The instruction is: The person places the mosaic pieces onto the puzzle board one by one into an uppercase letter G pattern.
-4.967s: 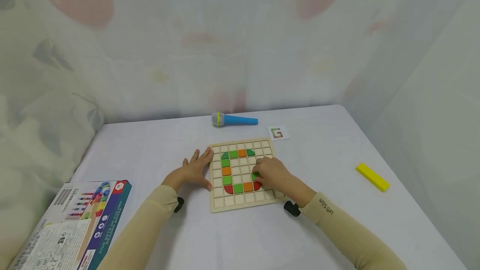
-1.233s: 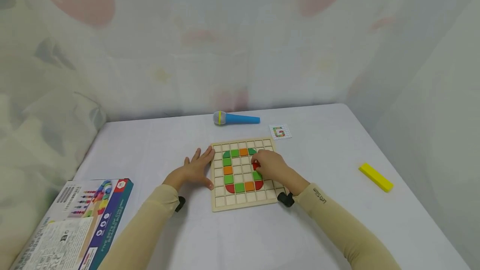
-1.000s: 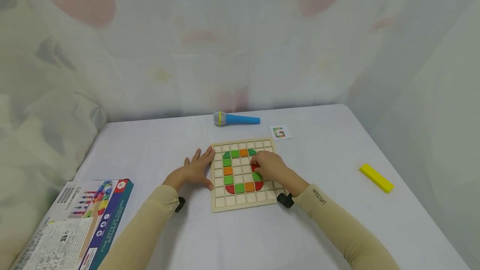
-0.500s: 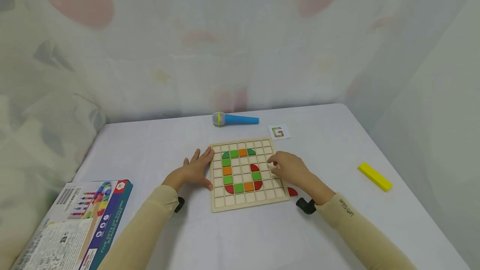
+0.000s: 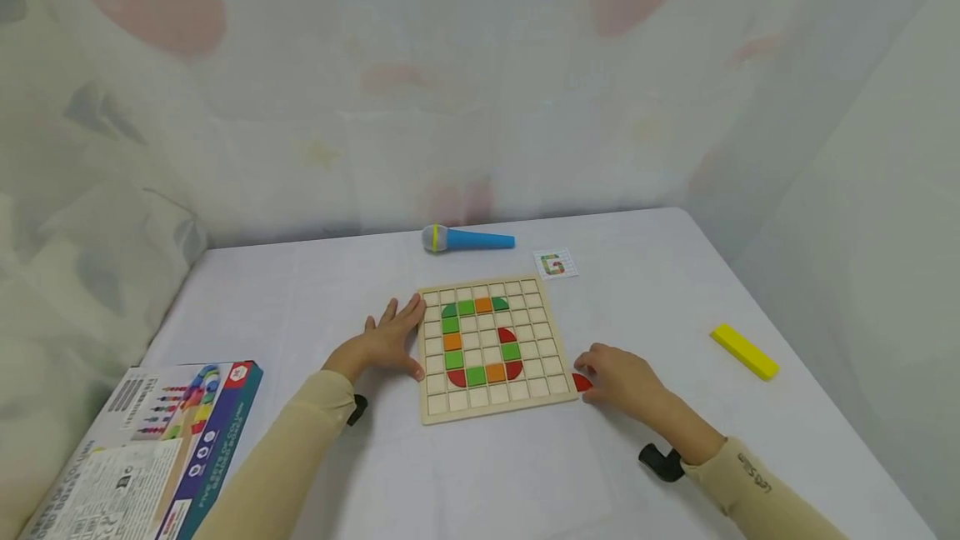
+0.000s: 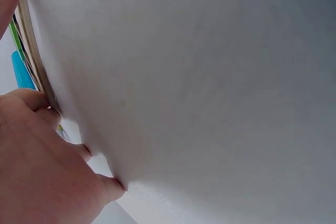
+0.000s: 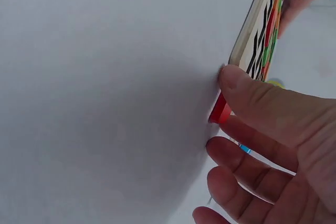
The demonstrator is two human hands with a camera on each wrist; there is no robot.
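While our left hand [image 5: 382, 346] lies flat against the board's [image 5: 491, 411] left edge to steady it, our right hand [image 5: 621, 380] pinches a red piece [image 5: 581, 382] on the surface beside the board's near right corner.

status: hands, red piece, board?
Left hand flat against board left edge. Right hand pinching loose red piece on table, just off board's right corner. Nothing in the way.
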